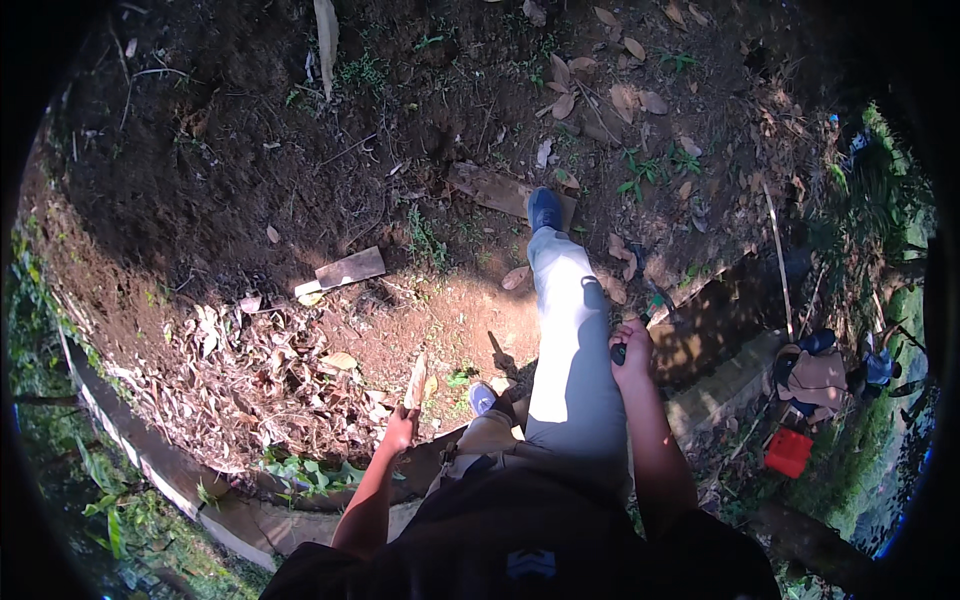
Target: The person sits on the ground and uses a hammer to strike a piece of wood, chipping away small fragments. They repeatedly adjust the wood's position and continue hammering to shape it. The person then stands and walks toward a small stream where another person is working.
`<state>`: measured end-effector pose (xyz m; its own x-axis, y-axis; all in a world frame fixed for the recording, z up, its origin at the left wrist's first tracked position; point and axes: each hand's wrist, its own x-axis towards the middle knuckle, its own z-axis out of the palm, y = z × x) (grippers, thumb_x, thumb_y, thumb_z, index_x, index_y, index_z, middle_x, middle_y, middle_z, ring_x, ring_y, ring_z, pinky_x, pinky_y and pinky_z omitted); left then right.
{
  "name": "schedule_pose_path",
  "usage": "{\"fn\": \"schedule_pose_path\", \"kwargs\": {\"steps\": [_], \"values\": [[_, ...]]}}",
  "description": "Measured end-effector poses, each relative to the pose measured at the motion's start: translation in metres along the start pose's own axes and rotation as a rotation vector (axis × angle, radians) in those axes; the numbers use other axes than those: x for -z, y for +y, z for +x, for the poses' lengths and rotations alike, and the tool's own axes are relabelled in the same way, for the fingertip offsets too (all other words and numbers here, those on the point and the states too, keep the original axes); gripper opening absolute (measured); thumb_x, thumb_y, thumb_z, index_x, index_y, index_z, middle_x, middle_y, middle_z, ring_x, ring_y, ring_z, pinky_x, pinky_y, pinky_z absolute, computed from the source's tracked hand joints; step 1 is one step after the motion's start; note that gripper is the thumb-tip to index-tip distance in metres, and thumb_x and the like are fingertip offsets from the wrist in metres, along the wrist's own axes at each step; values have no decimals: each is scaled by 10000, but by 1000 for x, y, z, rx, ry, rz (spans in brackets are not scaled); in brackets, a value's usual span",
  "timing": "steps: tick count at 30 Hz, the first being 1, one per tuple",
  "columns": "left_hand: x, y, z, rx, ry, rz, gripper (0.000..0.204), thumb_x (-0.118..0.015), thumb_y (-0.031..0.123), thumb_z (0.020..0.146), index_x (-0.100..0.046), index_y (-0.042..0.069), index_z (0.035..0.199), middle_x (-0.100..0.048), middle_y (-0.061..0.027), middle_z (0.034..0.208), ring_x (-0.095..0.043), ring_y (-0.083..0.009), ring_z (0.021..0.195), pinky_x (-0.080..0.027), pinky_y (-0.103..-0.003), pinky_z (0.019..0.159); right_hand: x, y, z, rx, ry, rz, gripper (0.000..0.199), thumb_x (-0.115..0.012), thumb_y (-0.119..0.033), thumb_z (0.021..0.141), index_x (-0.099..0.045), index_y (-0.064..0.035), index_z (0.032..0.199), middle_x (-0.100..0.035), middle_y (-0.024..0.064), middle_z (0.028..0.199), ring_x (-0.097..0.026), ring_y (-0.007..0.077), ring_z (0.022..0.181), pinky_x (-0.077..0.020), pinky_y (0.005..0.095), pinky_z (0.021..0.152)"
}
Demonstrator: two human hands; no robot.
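My left hand [402, 428] is closed around a short, flat piece of wood [416, 382], which points up and away over the soil at the edge of the leaf litter. My right hand [632, 352], beside my right thigh, grips a dark-handled tool [618, 354]. The handle's butt shows at the palm; the tool's far end blends into the shaded ground, so its kind is unclear. My right shoe [544, 208] is far forward on a weathered board [492, 190]. My left shoe [482, 398] is farther back, near the wood.
A cut wood piece [350, 268] lies on the soil above dry leaves [255, 375]. A low concrete edge [240, 530] curves along the lower left. To the right are a shaded ditch [730, 320], a thin pole [778, 260], another person [815, 380] and a red container [788, 452].
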<state>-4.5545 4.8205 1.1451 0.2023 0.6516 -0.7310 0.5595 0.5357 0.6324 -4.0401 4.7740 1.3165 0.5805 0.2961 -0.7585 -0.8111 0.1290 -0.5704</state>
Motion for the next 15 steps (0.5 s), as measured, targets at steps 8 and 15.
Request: {"fn": "schedule_pose_path", "kwargs": {"steps": [8, 15], "values": [[25, 16, -7, 57, 119, -47, 464, -582, 254, 1021, -468, -36, 1365, -632, -120, 874, -532, -169, 647, -478, -343, 626, 18, 34, -17, 12, -40, -152, 246, -574, -76, 905, -437, -154, 716, -380, -47, 639, -383, 83, 511, -377, 253, 495], [22, 7, -36, 75, 55, -14, 293, -567, 277, 1032, -537, -11, 992, -518, -31, 690, -455, -128, 610, -405, -337, 559, 44, 50, -30, 114, -59, -275, 174, -563, -88, 922, -472, -128, 778, -370, -48, 655, -364, 79, 522, -377, 266, 501]]}}
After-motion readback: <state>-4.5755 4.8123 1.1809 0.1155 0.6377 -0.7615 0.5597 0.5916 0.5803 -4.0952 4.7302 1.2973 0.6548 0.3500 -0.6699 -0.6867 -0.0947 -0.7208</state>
